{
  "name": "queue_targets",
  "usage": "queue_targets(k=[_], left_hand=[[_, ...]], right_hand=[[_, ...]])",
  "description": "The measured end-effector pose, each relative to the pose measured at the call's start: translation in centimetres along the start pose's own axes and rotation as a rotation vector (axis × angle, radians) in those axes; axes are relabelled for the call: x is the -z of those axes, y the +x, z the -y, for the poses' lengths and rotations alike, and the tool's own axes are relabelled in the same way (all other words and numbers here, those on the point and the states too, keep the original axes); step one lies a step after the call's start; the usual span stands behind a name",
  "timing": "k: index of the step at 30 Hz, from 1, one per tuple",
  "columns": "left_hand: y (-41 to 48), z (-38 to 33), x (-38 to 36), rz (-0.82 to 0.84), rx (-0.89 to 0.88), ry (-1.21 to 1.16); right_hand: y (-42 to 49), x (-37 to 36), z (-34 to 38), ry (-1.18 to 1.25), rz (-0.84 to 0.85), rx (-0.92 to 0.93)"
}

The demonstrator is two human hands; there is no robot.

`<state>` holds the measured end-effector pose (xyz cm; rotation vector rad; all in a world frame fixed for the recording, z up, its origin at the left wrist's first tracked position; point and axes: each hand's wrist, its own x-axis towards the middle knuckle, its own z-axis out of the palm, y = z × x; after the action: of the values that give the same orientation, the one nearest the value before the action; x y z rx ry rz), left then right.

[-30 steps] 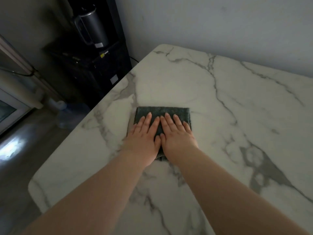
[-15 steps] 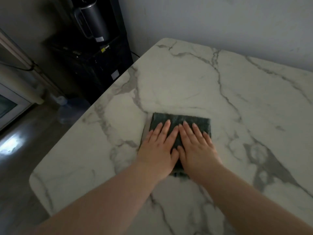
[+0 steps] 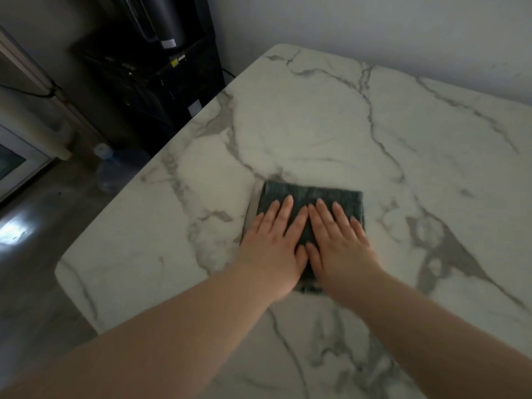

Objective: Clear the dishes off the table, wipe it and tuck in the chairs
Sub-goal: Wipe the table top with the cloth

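Overall level: dim, grey indoor light, colours muted.
Glare: white reflection on the floor [image 3: 14, 230] at the view's left edge.
Table [image 3: 302, 125]: marble top lightest toward its far corner, duller toward its near edge.
Darkest zone: black cabinet [image 3: 149, 82] beyond the table's left edge, detail lost.
Shadows: soft, with a faint band along the cloth's [image 3: 311, 194] left edge.
Blur: cloth edges slightly smeared, forearms soft at the bottom.
Distortion: wide-angle bowing, table edges curve.
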<state>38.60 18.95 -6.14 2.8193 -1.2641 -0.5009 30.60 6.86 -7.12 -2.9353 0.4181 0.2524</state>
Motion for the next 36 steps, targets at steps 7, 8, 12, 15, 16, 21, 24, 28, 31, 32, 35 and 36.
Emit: queue_targets(k=[7,8,12,15,16,21,24,28,31,32,35,36], left_hand=[[-1.0,1.1,-0.8,0.000,-0.060,0.044],[0.5,1.7,-0.4,-0.012,-0.043,0.040],[6.7,4.2,1.6,-0.050,0.041,0.058],[9.9,7.1,3.2,-0.038,0.103,0.060],[10.2,8.3,3.6,-0.033,0.118,0.057],[7.9,14.2,4.0,-0.032,0.206,0.052],[5.0,16.6,2.9,-0.047,0.250,0.053],[0.2,16.4,1.3,-0.057,0.317,0.049],[-3.8,13.9,-0.5,-0.077,0.324,0.051],[-5.3,12.7,-1.0,-0.072,0.314,0.051],[-9.4,8.1,-2.5,-0.042,0.264,0.040],[-10.7,6.2,-2.9,-0.037,0.242,0.028]], right_hand=[[-0.6,-0.1,0.0,-0.028,0.039,0.037],[1.1,0.3,-0.2,-0.006,0.046,0.032],[8.6,1.5,-0.6,-0.020,-0.006,0.015],[14.1,2.3,0.5,0.014,0.040,0.014],[15.5,2.5,1.4,0.022,0.052,0.016],[17.9,2.4,7.6,0.012,0.078,0.085],[16.9,1.7,10.8,0.011,0.081,0.160],[13.4,0.8,13.1,0.013,0.104,0.234],[8.8,-0.4,12.9,0.010,0.084,0.270],[6.7,-0.7,12.6,0.017,0.076,0.263],[-0.2,-1.9,10.9,0.031,0.066,0.199],[-2.8,-2.2,10.2,0.023,0.063,0.167]])
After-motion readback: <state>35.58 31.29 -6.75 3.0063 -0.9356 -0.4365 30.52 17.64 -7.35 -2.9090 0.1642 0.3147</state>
